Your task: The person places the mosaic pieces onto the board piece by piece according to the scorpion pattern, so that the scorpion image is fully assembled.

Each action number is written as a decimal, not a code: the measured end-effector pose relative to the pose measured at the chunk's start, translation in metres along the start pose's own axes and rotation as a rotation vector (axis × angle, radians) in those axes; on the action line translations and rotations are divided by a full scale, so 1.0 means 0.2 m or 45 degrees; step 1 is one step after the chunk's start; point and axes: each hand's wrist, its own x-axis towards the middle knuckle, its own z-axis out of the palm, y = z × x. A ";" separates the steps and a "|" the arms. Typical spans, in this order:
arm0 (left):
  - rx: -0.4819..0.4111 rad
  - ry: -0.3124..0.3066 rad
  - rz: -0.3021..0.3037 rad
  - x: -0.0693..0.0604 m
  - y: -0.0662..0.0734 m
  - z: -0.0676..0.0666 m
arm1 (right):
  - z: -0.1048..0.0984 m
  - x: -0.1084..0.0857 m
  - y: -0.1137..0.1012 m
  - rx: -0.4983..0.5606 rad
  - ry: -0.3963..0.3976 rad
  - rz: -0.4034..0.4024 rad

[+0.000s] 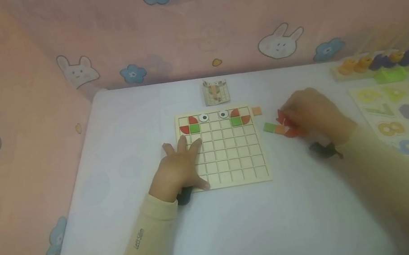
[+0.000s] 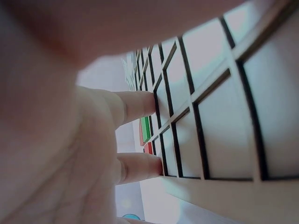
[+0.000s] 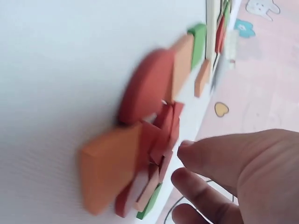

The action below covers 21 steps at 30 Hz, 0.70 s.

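A pale square grid board point(image 1: 230, 159) lies on the table. My left hand point(image 1: 176, 166) rests on its left side with the fingers spread; in the left wrist view two fingertips point(image 2: 145, 103) touch the grid. Red and green pieces and two round eye pieces point(image 1: 204, 118) fill cells in the top rows. To the right of the board, my right hand point(image 1: 306, 114) is bent over a small pile of red pieces point(image 1: 284, 118). In the right wrist view its thumb and fingertips stand beside the pile, nothing seen between them. Orange pieces point(image 3: 110, 168) and green pieces point(image 3: 198, 44) lie there too.
A small picture card point(image 1: 216, 92) lies behind the board. A single orange piece point(image 1: 257, 111) sits at the board's right edge. At the far right are a number puzzle board point(image 1: 398, 109) and a stand with bird-shaped pieces point(image 1: 379, 62). A patterned wall covering point(image 1: 213, 35) backs the table.
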 end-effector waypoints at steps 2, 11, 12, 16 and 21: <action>-0.003 -0.011 -0.005 0.00 0.00 0.00 | 0.01 -0.01 0.01 -0.045 0.020 -0.042; -0.005 -0.003 -0.009 0.00 0.00 0.00 | 0.03 -0.04 -0.01 0.048 0.023 -0.003; -0.006 -0.004 -0.008 0.00 0.00 0.00 | 0.03 -0.03 -0.01 0.039 0.006 -0.002; -0.013 0.003 -0.002 0.00 0.00 0.00 | 0.04 -0.02 -0.04 -0.050 -0.017 -0.016; -0.010 0.002 -0.006 0.00 0.00 0.00 | 0.03 0.01 -0.07 -0.163 0.015 -0.067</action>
